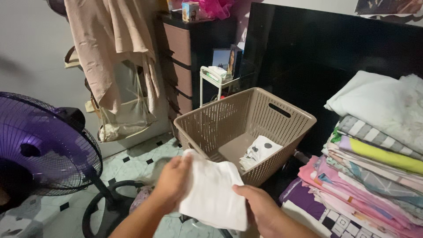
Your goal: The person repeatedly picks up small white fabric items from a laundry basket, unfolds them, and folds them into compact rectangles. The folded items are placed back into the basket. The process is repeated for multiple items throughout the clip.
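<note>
A folded white cloth (213, 194) is held between both hands, low in the middle of the view. My left hand (171, 180) grips its left edge. My right hand (257, 206) pinches its right edge. Just beyond the cloth stands a beige perforated laundry basket (277, 115). Inside the basket lies a white garment with dark dots (261, 150).
A purple standing fan (42, 145) is at the left on the green tiled floor (136, 161). A stack of folded bedding and clothes (374, 154) sits at the right. A dark drawer unit (183, 66), hanging beige garments (114, 48) and a small white rack (211, 81) stand behind.
</note>
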